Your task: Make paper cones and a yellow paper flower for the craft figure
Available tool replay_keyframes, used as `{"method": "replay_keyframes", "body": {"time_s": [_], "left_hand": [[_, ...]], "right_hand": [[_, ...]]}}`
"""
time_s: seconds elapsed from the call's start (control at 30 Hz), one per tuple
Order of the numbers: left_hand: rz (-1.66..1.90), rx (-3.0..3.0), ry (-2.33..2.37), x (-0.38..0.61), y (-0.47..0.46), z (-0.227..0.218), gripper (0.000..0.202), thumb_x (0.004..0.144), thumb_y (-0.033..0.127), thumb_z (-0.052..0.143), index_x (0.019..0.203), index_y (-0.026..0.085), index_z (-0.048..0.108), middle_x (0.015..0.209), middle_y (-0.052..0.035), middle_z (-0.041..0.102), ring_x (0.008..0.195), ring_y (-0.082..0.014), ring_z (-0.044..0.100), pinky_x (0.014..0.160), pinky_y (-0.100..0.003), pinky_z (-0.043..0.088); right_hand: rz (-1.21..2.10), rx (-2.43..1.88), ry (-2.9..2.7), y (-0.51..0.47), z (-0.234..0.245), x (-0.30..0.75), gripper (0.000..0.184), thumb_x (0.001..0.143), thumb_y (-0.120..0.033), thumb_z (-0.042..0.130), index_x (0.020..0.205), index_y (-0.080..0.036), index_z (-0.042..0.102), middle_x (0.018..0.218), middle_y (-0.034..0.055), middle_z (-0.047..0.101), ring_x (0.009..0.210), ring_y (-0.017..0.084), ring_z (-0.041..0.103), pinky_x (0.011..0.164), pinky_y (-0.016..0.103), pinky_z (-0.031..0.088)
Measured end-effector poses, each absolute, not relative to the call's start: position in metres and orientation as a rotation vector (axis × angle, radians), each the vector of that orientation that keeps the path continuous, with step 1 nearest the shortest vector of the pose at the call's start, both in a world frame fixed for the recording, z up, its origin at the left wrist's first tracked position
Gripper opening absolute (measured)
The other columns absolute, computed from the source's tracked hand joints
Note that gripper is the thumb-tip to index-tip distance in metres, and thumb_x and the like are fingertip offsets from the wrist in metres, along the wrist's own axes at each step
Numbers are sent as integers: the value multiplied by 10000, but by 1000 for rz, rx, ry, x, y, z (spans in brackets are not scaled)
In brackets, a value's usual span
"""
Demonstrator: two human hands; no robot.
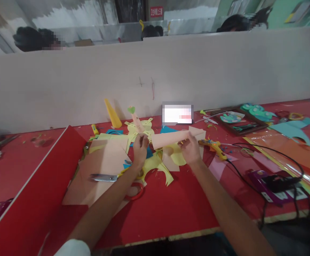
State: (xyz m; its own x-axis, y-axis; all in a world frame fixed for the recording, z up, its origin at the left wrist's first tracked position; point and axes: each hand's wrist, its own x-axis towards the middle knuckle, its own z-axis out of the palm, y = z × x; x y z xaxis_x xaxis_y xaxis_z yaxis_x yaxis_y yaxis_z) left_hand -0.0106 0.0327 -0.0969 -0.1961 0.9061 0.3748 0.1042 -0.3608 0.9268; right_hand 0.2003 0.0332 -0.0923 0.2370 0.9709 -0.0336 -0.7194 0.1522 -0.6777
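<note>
My right hand (190,148) is closed on the right part of a pale pink paper cone (168,139), which lies almost level above the table. Close to the cone's left end, my left hand (140,150) has its fingers curled together; whether anything is in them is hidden. Behind it stands a small pink paper cone (137,122) with a green tip, on a yellow cut-out base (146,125). Yellow paper scraps (157,167) lie under my hands. Scissors (105,177) rest on pink paper sheets (104,160) beneath my left forearm.
A yellow cone (113,114) stands near the white partition (90,81). A lit screen (177,113) leans there too. On the right are a yellow glue gun (216,147) with its cable, a brown tray (261,124) and a purple box (274,188). A red board (45,174) rises at left.
</note>
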Motion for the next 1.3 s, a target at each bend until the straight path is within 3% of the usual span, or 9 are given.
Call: {"method": "replay_keyframes", "body": {"time_s": [0.2, 0.4, 0.57, 0.7, 0.8, 0.97, 1.13, 1.3], "left_hand": [[1604, 1445, 1214, -13, 38, -103, 84, 888, 241, 593, 809, 212, 598, 789, -1, 605, 768, -167, 565, 692, -260, 442], [1593, 1486, 1415, -17, 39, -107, 153, 950, 227, 501, 858, 207, 621, 837, -21, 644, 833, -184, 594, 774, -278, 442], [1617, 1437, 1419, -16, 39, -107, 332, 1026, 445, 497, 787, 216, 525, 762, -12, 554, 749, -177, 518, 708, -277, 439], [1613, 1423, 1402, -14, 38, -106, 490, 986, 657, 497, 753, 228, 471, 740, -10, 505, 724, -176, 476, 664, -285, 424], [1612, 1416, 1392, -13, 37, -105, 533, 959, 720, 497, 748, 231, 456, 740, -4, 482, 723, -173, 461, 671, -291, 417], [1563, 1439, 1337, -13, 32, -101, 485, 983, 627, 532, 731, 223, 436, 701, 23, 443, 672, -145, 423, 632, -272, 371], [1518, 1515, 1331, -13, 29, -99, 395, 984, 520, 574, 754, 203, 527, 704, 11, 530, 678, -145, 479, 650, -269, 386], [1574, 1497, 1291, -12, 30, -98, 333, 1014, 486, 515, 840, 207, 571, 752, 4, 536, 694, -147, 496, 664, -268, 417]], "right_hand": [[1354, -672, -498, 28, -97, 191, 375, 672, -391, 945, 888, -261, 667, 796, -48, 724, 615, 103, 612, 495, 200, 495], [1282, -677, -622, 26, -99, 186, 431, 659, -401, 950, 979, -279, 688, 838, -45, 732, 627, 105, 609, 515, 204, 526], [1216, -721, -674, 24, -100, 184, 430, 709, -445, 913, 1043, -283, 697, 945, -7, 750, 758, 143, 661, 566, 237, 556], [1187, -734, -728, 23, -100, 183, 428, 733, -468, 895, 1070, -289, 700, 957, 2, 740, 807, 164, 679, 593, 265, 580], [1171, -715, -771, 22, -100, 181, 405, 751, -463, 890, 1058, -273, 706, 919, 0, 724, 795, 164, 675, 619, 278, 600], [1172, -702, -804, 20, -100, 175, 410, 752, -476, 888, 1037, -238, 715, 928, 11, 732, 762, 155, 670, 621, 275, 602], [1154, -744, -792, 22, -105, 175, 412, 755, -471, 886, 1013, -222, 682, 1010, 36, 754, 882, 182, 710, 675, 283, 627], [1131, -768, -566, 31, -112, 183, 454, 682, -415, 938, 953, -251, 614, 895, -26, 750, 823, 160, 736, 781, 335, 649]]}}
